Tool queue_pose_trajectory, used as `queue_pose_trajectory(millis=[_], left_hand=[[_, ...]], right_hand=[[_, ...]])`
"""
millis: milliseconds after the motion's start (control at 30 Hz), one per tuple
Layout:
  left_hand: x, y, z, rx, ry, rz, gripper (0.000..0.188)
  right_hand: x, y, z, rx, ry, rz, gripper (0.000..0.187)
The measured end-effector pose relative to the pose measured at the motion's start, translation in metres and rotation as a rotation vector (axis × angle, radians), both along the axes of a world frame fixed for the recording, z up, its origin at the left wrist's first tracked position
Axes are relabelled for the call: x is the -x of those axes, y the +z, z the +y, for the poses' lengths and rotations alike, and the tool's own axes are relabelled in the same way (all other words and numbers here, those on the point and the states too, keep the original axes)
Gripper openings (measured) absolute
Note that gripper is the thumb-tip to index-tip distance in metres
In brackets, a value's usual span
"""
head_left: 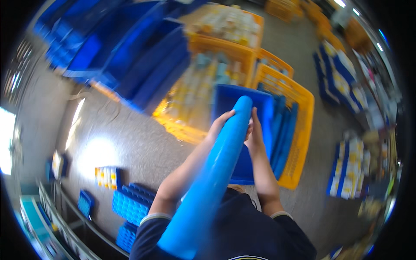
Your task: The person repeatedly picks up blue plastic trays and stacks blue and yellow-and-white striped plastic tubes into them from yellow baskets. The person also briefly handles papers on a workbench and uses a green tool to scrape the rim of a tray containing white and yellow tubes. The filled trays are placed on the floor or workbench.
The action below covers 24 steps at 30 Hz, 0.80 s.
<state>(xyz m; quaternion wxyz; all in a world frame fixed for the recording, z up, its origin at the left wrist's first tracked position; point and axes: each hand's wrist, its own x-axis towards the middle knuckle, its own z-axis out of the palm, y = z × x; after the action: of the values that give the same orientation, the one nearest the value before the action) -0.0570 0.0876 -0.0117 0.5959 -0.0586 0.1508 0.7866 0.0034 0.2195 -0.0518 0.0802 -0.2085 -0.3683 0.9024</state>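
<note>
Grey floor [138,130] spreads around a yellow crate [303,130] and a blue bin [225,93]. Your left hand [218,123] and right hand [255,132] grasp a long blue cylinder [216,164] near its rounded far end, which overlaps the bin; its near end slants toward your dark shirt [255,229].

We wear a dark navy short-sleeved shirt [264,232]; thin pale stripes edge our sleeve cuffs [281,213], and similar curved trim [248,258] shows lower down. Our left hand [219,125] and right hand [256,132] are bare.
</note>
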Motion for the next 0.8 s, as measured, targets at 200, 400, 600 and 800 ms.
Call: queue_pose_trajectory(millis=[200, 400, 600, 800], left_hand=[[-0.014, 0.006, 0.01, 0.345, -0.145, 0.095, 0.057], [0.005, 0.001, 0.03, 0.358, -0.039, 0.062, 0.067], [0.001, 0.004, 0.047, 0.34, 0.022, -0.129, 0.064], [0.003, 0.015, 0.038, 0.531, -0.024, 0.07, 0.054]], right_hand=[[0.007, -0.025, 0.035, 0.274, 0.15, 0.02, 0.047], [0.011, -0.026, 0.056, 0.292, 0.128, 0.002, 0.049], [0.015, -0.028, 0.078, 0.423, 0.021, -0.104, 0.068], [0.011, -0.024, 0.061, 0.114, 0.231, -0.151, 0.066]])
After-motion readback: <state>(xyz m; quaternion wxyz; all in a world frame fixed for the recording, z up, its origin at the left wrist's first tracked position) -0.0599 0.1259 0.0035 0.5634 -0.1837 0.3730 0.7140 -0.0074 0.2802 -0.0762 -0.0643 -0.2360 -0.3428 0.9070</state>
